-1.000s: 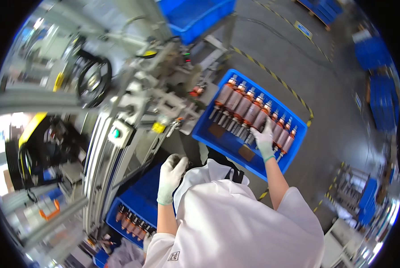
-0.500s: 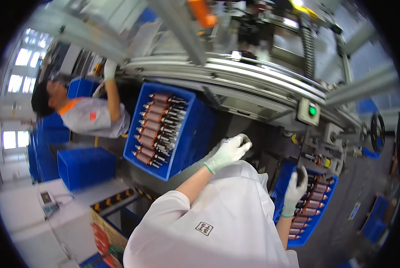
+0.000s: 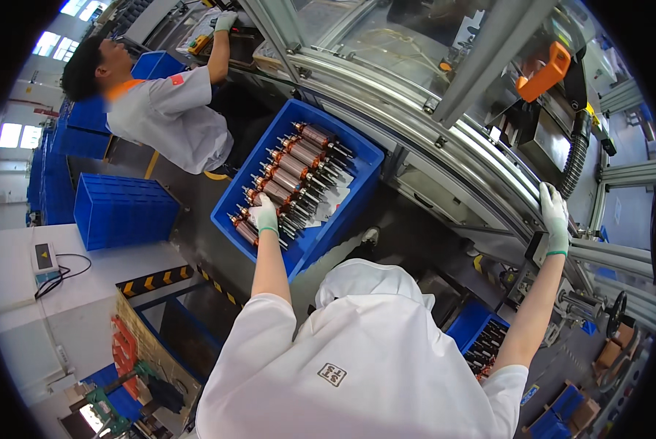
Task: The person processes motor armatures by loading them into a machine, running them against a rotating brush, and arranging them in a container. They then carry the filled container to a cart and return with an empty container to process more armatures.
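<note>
A large blue crate (image 3: 364,157) holds a row of motor armatures (image 3: 287,181) with copper-coloured cores and steel shafts. My left hand (image 3: 266,215), in a white glove with a green cuff, reaches into this crate. Its fingers are curled over an armature near the crate's near end, and the glove hides part of it. Far to the right, my right hand (image 3: 555,216), gloved alike, lies with fingers stretched along the machine's metal frame (image 3: 482,172), beside a small control box (image 3: 537,247). Nothing shows in that hand.
A second blue crate (image 3: 468,325) with more armatures sits at lower right, partly behind my right arm. A co-worker (image 3: 170,110) works at the far left. An orange handle (image 3: 544,72) and a ribbed black hose (image 3: 577,157) hang at the machine. Another blue crate (image 3: 123,212) stands at left.
The view has turned. My left hand has gone from in front of my body into the large crate. My right hand has moved from the right-hand crate up to the machine frame.
</note>
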Available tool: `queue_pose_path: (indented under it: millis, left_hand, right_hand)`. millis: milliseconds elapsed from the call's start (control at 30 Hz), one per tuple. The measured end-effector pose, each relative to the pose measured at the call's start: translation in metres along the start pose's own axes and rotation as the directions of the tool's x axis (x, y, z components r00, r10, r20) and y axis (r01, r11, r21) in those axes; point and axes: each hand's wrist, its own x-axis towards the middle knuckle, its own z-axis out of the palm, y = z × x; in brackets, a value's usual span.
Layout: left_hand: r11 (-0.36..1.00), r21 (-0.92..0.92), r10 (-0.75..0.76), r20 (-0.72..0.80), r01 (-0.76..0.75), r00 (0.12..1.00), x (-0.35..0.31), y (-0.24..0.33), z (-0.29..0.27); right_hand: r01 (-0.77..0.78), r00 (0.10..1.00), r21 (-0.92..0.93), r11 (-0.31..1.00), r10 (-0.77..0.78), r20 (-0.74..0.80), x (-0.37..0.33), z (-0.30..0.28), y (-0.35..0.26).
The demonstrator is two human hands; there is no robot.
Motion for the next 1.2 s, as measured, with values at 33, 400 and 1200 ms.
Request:
queue_pose_path:
  millis: [33,400,1200]
  left_hand:
    - [0.996,0.05,-0.077,0.019,0.076,0.997,0.003,0.002,0.003]
    - [0.952,-0.305,0.134,0.296,-0.04,0.946,0.023,-0.025,-0.001]
    - [0.877,-0.298,0.467,0.708,0.376,-0.529,-0.323,0.176,0.016]
  right_hand:
    - [-0.006,1.0,-0.008,1.0,0.006,-0.001,0.0,0.001,-0.001]
    - [-0.108,0.986,-0.046,0.993,0.101,-0.133,-0.009,0.002,-0.005]
    - [-0.05,0.949,-0.009,0.999,0.045,-0.311,-0.015,0.008,-0.013]
